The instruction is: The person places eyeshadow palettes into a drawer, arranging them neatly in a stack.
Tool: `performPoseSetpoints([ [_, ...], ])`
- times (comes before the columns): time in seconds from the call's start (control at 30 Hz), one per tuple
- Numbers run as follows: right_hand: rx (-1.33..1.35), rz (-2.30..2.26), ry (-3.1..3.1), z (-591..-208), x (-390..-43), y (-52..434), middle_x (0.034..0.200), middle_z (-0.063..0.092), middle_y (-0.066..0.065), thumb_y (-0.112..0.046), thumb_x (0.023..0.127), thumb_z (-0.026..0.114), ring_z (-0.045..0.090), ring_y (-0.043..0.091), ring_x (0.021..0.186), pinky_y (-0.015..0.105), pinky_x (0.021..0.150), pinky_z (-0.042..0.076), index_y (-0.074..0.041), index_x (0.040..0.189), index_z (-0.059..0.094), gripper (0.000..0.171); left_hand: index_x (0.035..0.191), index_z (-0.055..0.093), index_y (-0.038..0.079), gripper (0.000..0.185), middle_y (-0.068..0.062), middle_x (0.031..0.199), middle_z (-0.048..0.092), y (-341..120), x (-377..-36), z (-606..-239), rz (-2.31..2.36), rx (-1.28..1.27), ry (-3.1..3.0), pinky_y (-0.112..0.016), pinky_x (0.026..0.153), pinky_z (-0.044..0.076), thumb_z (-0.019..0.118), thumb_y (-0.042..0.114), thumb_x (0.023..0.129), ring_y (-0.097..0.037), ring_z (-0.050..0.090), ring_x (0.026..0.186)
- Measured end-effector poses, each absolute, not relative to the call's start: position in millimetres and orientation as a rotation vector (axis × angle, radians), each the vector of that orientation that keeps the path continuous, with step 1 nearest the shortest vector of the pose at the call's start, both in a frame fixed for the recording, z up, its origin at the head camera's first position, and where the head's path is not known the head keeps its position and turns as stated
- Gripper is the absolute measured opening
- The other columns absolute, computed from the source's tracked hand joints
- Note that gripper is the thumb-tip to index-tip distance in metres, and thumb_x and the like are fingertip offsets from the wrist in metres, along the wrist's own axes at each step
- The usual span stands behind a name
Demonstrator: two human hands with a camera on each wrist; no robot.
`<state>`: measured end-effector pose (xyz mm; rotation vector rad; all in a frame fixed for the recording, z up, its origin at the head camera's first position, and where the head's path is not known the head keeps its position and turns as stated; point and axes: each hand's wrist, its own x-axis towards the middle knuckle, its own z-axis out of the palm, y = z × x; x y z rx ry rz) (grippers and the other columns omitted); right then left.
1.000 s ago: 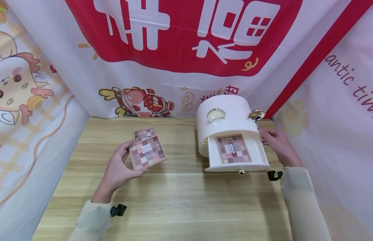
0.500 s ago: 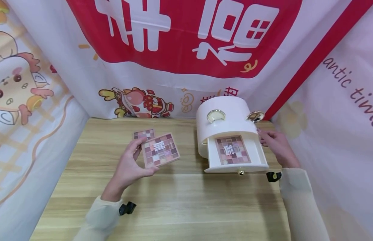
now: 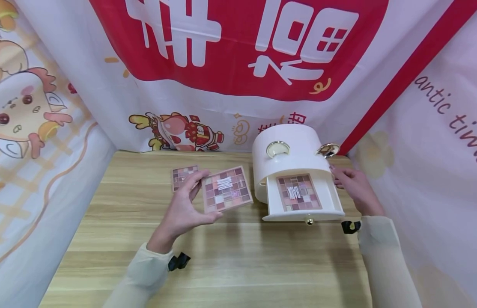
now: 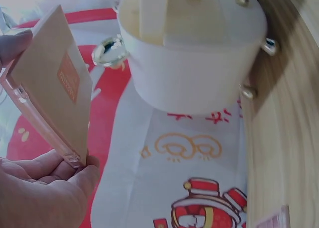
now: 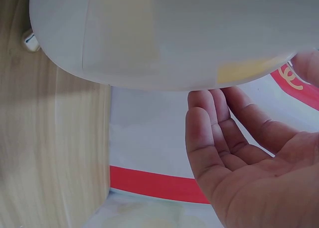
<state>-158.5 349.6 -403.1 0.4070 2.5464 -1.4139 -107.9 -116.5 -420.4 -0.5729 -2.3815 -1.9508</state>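
Left of the white drawer box [image 3: 290, 156], the left hand [image 3: 181, 214] grips an eyeshadow palette [image 3: 226, 189]; the right hand [image 3: 354, 186], fingers relaxed, rests against the box's right side.

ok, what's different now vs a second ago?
The left hand, gripping one eyeshadow palette, carried it right, from over the second palette on the table to just beside the white drawer box. Unchanged: the right hand against the box's side, the open drawer with its palette inside.
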Motion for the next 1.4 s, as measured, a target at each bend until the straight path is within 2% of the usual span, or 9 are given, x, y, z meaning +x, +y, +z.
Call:
performPoseSetpoints([
  [0.17,0.421,-1.410,2.542,-406,-159,350,0.141,0.049,0.027,-0.068,0.095,0.049,0.056,0.031,0.114,0.044,0.100,0.049,0.007,0.149,0.038,0.093,0.148,0.041,0.001,0.100,-0.013,0.152,0.038,-101,-107,-416,-2.043,-0.602,-2.311,-0.027,0.116,0.028,0.095,0.008,0.064,-0.026,0.035,0.142],
  [0.37,0.390,-1.429,2.561,-408,-158,352,0.139,0.050,0.028,-0.063,0.097,0.049,0.061,0.019,0.102,0.024,0.086,0.054,0.010,0.146,0.041,0.088,0.148,0.042,0.003,0.099,-0.010,0.151,0.039,-79,-107,-408,-2.139,-0.688,-2.254,-0.027,0.116,0.029,0.094,0.005,0.063,-0.025,0.035,0.142],
  [0.47,0.380,-1.440,2.567,-408,-158,353,0.138,0.050,0.028,-0.062,0.098,0.049,0.061,0.017,0.099,0.020,0.081,0.053,0.011,0.145,0.041,0.088,0.148,0.042,0.004,0.099,-0.009,0.150,0.040,-68,-108,-406,-2.177,-0.730,-2.240,-0.028,0.116,0.030,0.094,0.005,0.063,-0.025,0.036,0.142],
  [0.67,0.373,-1.430,2.565,-408,-158,352,0.139,0.050,0.028,-0.065,0.097,0.048,0.059,0.023,0.106,0.025,0.086,0.053,0.010,0.147,0.040,0.090,0.147,0.044,0.005,0.096,-0.008,0.149,0.042,-50,-104,-403,-2.295,-0.777,-2.186,-0.030,0.116,0.030,0.092,0.004,0.064,-0.025,0.037,0.142],
  [0.83,0.380,-1.445,2.553,-408,-158,352,0.139,0.050,0.027,-0.063,0.098,0.048,0.060,0.022,0.105,0.020,0.082,0.053,0.010,0.146,0.040,0.088,0.147,0.044,0.006,0.094,-0.008,0.150,0.041,-36,-101,-401,-2.400,-0.762,-2.176,-0.032,0.115,0.033,0.091,0.007,0.066,-0.024,0.038,0.141],
  [0.93,0.396,-1.445,2.543,-409,-158,352,0.140,0.050,0.027,-0.064,0.097,0.049,0.059,0.022,0.105,0.021,0.083,0.052,0.009,0.147,0.040,0.089,0.147,0.043,0.003,0.092,-0.014,0.152,0.039,-29,-101,-401,-2.492,-0.751,-2.165,-0.033,0.116,0.033,0.090,0.007,0.068,-0.025,0.038,0.141],
  [1.07,0.390,-1.446,2.546,-408,-158,351,0.139,0.050,0.027,-0.064,0.097,0.049,0.059,0.019,0.103,0.023,0.085,0.052,0.008,0.148,0.040,0.089,0.148,0.042,-0.001,0.093,-0.021,0.154,0.036,-18,-102,-400,-2.583,-0.732,-2.167,-0.034,0.115,0.033,0.089,0.008,0.068,-0.029,0.037,0.142],
  [1.27,0.372,-1.443,2.560,-407,-160,352,0.138,0.051,0.027,-0.064,0.097,0.049,0.060,0.016,0.100,0.027,0.088,0.052,0.009,0.147,0.041,0.089,0.151,0.039,0.000,0.098,-0.017,0.157,0.034,-3,-104,-399,-2.648,-0.667,-2.211,-0.032,0.110,0.040,0.091,0.016,0.070,-0.036,0.039,0.140],
  [1.4,0.349,-1.490,2.566,-408,-159,352,0.136,0.051,0.029,-0.060,0.098,0.050,0.062,0.007,0.091,0.019,0.081,0.054,0.012,0.144,0.042,0.085,0.150,0.039,-0.003,0.097,-0.016,0.157,0.036,7,-105,-397,-2.628,-0.608,-2.250,-0.029,0.106,0.043,0.092,0.018,0.071,-0.034,0.043,0.138],
])
